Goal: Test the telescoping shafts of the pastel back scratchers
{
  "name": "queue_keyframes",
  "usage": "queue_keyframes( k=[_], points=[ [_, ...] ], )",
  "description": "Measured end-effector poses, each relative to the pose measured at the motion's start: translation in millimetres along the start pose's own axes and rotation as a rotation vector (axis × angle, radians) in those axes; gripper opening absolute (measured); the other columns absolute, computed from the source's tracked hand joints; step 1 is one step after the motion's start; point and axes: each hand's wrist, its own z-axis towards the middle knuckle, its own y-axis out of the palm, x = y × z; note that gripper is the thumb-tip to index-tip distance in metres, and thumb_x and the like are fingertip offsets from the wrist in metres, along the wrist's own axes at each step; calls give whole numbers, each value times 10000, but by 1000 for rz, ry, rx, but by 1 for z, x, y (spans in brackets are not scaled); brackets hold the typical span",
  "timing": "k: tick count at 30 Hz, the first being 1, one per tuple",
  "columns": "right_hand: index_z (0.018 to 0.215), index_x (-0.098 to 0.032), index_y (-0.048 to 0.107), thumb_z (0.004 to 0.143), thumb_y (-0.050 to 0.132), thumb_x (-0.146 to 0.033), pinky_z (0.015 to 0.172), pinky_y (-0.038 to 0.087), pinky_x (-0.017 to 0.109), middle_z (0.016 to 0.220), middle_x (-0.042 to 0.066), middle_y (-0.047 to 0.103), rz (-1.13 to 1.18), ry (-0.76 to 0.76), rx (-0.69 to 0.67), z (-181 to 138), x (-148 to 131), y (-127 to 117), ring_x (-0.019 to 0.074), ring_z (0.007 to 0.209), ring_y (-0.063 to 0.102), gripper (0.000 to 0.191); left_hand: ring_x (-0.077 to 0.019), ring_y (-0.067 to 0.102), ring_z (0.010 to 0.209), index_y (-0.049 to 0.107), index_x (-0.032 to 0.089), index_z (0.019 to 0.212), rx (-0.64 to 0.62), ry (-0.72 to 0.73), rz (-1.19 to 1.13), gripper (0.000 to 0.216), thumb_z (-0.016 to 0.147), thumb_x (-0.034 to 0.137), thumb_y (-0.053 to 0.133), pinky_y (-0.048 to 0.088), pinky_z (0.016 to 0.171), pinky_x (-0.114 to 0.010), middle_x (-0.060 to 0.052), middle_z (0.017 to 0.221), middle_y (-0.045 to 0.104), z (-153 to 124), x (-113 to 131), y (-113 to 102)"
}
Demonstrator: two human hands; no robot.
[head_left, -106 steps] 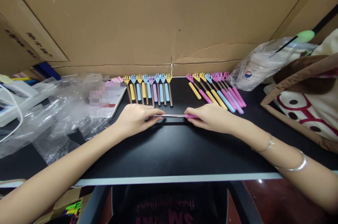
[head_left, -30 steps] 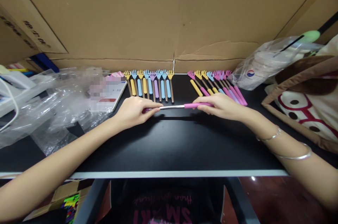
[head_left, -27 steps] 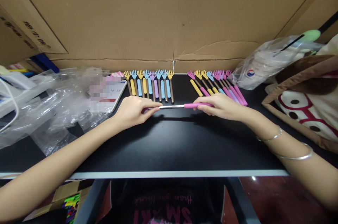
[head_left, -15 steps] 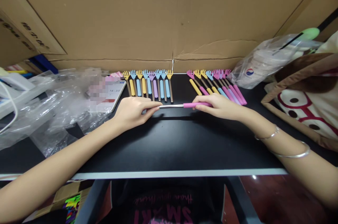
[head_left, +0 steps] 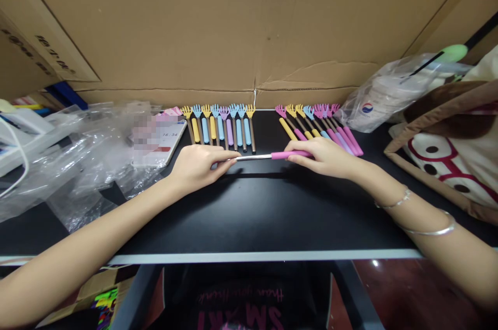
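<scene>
A back scratcher with a pink handle point(head_left: 282, 155) and a thin metal rod point(head_left: 254, 157) is held level above the black table, between my two hands. My left hand point(head_left: 196, 166) is closed, its thumb and fingers pinching the rod's left end; whatever lies inside that hand is hidden. Around the pink handle, the fingers of my right hand point(head_left: 324, 157) are closed. Behind my left hand is a row of back scratchers point(head_left: 234, 130) with yellow, blue and purple claw heads. Beyond my right hand lies a slanted row of back scratchers point(head_left: 322, 125) with colored handles.
Crumpled clear plastic bags point(head_left: 93, 148) and a phone point(head_left: 171, 140) lie at the left. A bagged cup point(head_left: 383, 94) and a cloth bag point(head_left: 462, 143) stand at the right. Cardboard point(head_left: 218, 24) walls the back. A pale edge point(head_left: 249, 257) runs along the table's front.
Both hands and the back scratcher stay almost in place. The phone's readout has gone from 16:33 to 16:34.
</scene>
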Motion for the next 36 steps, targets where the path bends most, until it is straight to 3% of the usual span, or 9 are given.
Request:
queue_keyframes(
  k=[15, 36],
  points=[
    [957, -222, 654, 932, 391, -458, 561, 284, 228, 606, -17, 601, -70, -50, 102, 0, 1, 3, 109, 526, 502, 354, -140, 697, 781, 722, 327, 1034, 2, -19, 11, 298, 929, 430, 463, 405, 552, -221, 37, 928, 752, 0, -2, 2],
    [961, -223, 665, 926, 399, -462, 560, 293, 229, 587, -6, 599, -68, -62, 114, 0, -2, 3, 114, 511, 499, 359, -147, 697, 847, 715, 341, 1051, -30, -48, -28, 304, 931, 452, 459, 429, 589, -207, 41, 970, 746, 0, -2, 3]
  ],
)
